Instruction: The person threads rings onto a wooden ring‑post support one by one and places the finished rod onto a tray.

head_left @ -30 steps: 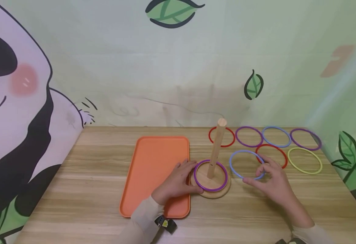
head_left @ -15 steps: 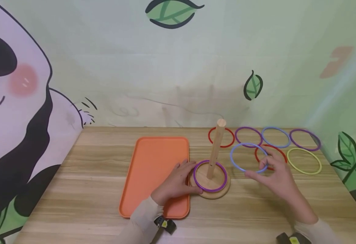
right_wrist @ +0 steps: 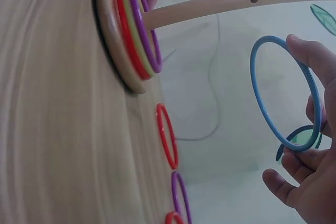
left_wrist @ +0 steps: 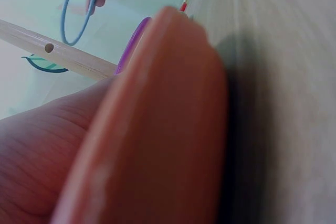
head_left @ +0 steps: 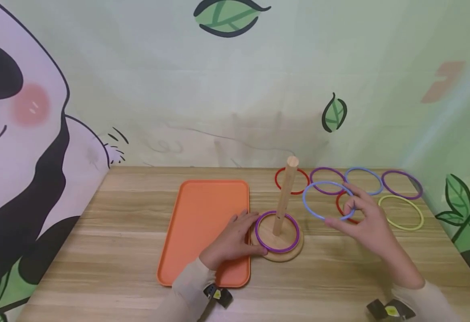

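Note:
My right hand (head_left: pixel 369 223) pinches a light blue ring (head_left: pixel 326 182) between thumb and fingers, raised above the table to the right of a wooden post (head_left: pixel 286 192). In the right wrist view the blue ring (right_wrist: pixel 261 102) hangs beside the post, apart from it. The post stands upright on a round wooden base (head_left: pixel 285 257). Around its foot lie a purple ring (head_left: pixel 278 251), a yellow-green ring (right_wrist: pixel 134 24) and a red ring (right_wrist: pixel 130 45), stacked. My left hand (head_left: pixel 235 241) holds the base's left side, thumb in front and fingers behind.
An orange tray (head_left: pixel 202 210) lies under and beside my left forearm. Loose rings lie at the back right: a red ring (head_left: pixel 276 181), a purple ring (head_left: pixel 327 168), a blue ring (head_left: pixel 364 168), a yellow-green ring (head_left: pixel 404 229) and others. A patterned cloth wall (head_left: pixel 158 89) stands behind.
My right hand has lifted the blue ring from near the tabletop, moving it upward and away from the table. The left hand and the stand have stayed in place.

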Motion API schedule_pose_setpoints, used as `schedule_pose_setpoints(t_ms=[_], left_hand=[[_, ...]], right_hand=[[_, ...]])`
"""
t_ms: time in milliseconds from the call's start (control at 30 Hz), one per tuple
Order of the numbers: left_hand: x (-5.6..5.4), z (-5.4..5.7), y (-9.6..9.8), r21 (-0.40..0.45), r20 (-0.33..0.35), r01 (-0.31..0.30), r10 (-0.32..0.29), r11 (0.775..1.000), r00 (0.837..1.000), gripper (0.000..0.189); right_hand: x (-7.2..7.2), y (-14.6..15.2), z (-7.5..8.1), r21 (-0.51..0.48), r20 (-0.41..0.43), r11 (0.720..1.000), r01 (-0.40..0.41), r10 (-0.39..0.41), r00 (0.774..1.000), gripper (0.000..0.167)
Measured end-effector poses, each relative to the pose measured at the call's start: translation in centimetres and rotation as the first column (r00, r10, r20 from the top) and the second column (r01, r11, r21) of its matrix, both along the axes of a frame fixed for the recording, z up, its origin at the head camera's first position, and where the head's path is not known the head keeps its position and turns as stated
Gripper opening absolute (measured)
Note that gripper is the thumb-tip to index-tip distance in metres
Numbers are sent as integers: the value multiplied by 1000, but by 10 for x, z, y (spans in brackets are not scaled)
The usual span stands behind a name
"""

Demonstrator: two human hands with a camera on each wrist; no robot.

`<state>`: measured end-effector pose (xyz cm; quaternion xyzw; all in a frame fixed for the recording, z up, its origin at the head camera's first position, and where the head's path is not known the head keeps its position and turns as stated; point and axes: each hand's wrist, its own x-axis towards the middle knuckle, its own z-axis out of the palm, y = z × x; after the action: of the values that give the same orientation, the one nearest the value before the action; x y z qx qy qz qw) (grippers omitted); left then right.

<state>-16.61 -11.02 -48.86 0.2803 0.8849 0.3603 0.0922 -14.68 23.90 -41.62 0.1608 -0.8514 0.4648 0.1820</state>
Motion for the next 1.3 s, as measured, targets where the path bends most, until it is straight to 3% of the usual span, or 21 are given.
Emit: schedule_pose_setpoints(t_ms=[800,1100,1300], left_hand=[[-2,-2,-1,7,5,6,-6,1000,1000,95],[-3,-3,-1,7,3,6,-6,1000,1000,95],[-2,-3,-1,2,6,6,-6,1000,1000,95]], right_hand=[[-3,-6,35,-21,11,999,-40,40,999,45],[-3,-8,46,-121,16,985,-121,123,992,42],[-5,-6,55,-248,-28,942,-225,225,974,40]])
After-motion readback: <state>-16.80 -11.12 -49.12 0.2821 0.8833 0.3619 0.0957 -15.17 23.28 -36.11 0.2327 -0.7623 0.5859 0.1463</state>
